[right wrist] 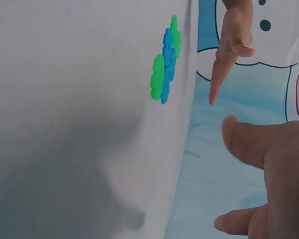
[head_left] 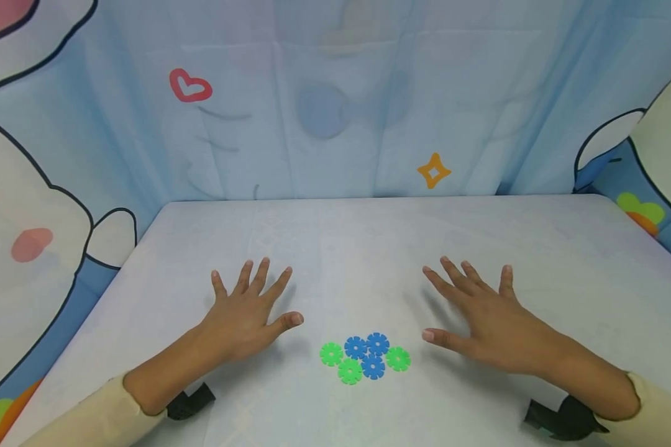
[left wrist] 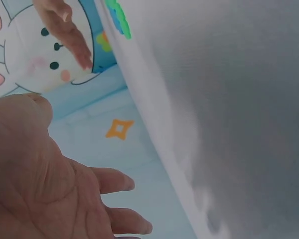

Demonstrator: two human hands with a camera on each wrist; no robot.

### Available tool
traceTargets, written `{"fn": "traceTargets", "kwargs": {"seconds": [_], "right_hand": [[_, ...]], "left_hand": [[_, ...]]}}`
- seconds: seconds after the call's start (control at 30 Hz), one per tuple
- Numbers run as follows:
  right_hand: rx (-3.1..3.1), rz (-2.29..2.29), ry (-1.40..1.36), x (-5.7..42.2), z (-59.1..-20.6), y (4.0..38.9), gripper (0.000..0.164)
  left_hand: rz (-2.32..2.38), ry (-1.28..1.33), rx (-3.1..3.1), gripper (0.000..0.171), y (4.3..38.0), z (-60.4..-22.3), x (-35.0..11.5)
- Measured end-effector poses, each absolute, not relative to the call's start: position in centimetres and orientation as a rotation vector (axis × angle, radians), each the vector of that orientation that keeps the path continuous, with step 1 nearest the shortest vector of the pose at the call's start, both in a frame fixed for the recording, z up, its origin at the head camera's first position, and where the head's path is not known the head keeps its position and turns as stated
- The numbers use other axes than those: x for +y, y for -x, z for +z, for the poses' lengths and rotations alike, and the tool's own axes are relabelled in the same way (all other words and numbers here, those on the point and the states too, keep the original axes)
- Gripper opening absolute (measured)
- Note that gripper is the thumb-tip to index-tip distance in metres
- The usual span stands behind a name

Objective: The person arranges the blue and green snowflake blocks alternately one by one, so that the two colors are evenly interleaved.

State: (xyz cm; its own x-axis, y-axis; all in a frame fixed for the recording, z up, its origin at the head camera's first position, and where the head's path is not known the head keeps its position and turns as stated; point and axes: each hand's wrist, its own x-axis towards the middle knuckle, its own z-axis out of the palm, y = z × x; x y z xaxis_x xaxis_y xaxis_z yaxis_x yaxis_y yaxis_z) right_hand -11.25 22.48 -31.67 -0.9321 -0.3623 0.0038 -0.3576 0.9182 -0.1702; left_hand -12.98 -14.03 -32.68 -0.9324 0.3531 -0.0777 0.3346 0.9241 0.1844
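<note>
Discs with notched rims, six in all, lie in a tight cluster on the pale counter, toward the near side and about midway between the two hands. From where I stand I count three blue and three green: one green disc at the right end, another green disc at the left end, a third green disc at the near left, with the blue ones bunched in between. They sit so close that I can't tell which rims touch.

The left hand is spread wide, palm down, to the left of the cluster, and it holds nothing. The right hand is just as wide on the right, fingers splayed, thumb toward the discs, also holding nothing. Both seem to hover above the cloth (their shadows fall a little apart from them).

I'd judge the discs thin, light plastic, fairly stiff, not fragile, though perhaps a bit slippery on their flat faces. Lying so low, they'd be awkward to get a nail under; a pinch across opposite edges, with fingertips in the notches, looks the surest hold. The outer green ones offer the freest rims. Beyond the far edge hangs a blue curtain with an orange star on it.
</note>
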Motion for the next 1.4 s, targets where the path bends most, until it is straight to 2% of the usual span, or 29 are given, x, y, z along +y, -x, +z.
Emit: {"fn": "traceTargets", "kwargs": {"seconds": [0.1, 0.23, 0.43, 0.57, 0.8, 1.1, 1.4], "right_hand": [[3.039, -0.311, 0.626, 22.0, -31.4, 11.1, 0.088], [3.012, -0.403, 0.770, 21.1, -30.9, 11.1, 0.066], [2.961, -0.557, 1.007, 19.1, -30.9, 11.3, 0.037], [2.856, -0.689, 1.076, 17.7, -31.4, 12.0, 0.028], [2.637, -0.792, 1.081, 15.7, -33.1, 13.0, 0.022], [2.682, -0.685, 1.057, 14.8, -34.2, 13.1, 0.026], [2.688, -0.663, 1.076, 14.6, -34.7, 13.3, 0.024]], "left_hand": [[0.285, -0.572, 2.973, 0.077, 12.9, -32.4, -13.8], [0.382, -0.676, 2.983, 0.070, 12.8, -32.1, -13.4], [0.576, -0.816, 2.971, 0.034, 12.5, -32.0, -12.6], [0.662, -0.840, 2.854, 0.023, 12.5, -32.2, -12.0], [0.514, -0.947, 2.719, 0.029, 12.6, -32.9, -10.7], [0.355, -1.080, 2.760, 0.038, 12.8, -33.6, -9.6], [0.318, -1.070, 2.767, 0.035, 12.8, -33.5, -9.2]]}}
